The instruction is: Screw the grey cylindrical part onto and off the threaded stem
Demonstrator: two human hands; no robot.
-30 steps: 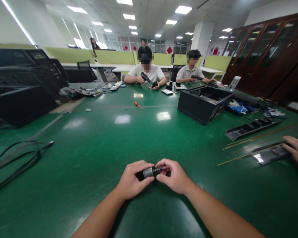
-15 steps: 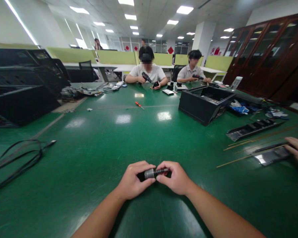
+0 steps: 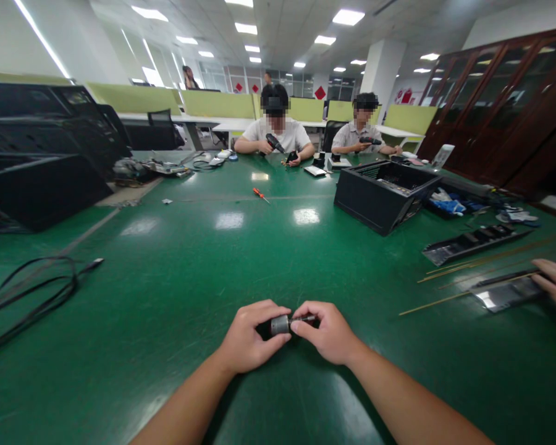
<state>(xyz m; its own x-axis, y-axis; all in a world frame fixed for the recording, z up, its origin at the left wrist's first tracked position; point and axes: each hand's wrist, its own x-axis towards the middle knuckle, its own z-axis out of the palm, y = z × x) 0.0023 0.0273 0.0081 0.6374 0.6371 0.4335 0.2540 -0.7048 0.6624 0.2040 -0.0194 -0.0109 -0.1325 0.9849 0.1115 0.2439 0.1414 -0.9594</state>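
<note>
Table [image 3: 189, 259]: green and glossy, with a black case [image 3: 364, 207] set on it as the landmark.
Metal cylinder [image 3: 279, 325]: held nearer the viewer than the black case and left of it, apparently kept low for steadiness.
Left hand [image 3: 248, 339]: its fingers are closed around the cylinder's body, probably so that turning is prevented.
Right hand [image 3: 333, 334]: the slim shaft [image 3: 311, 318] is pinched by its fingers, likely so that it can be controlled separately.
Orange screwdriver [image 3: 259, 195]: left unheld, left of the black case.
Change: the shaft's ridged length, exposed half a second earlier, is now partly covered by the right thumb.
</note>
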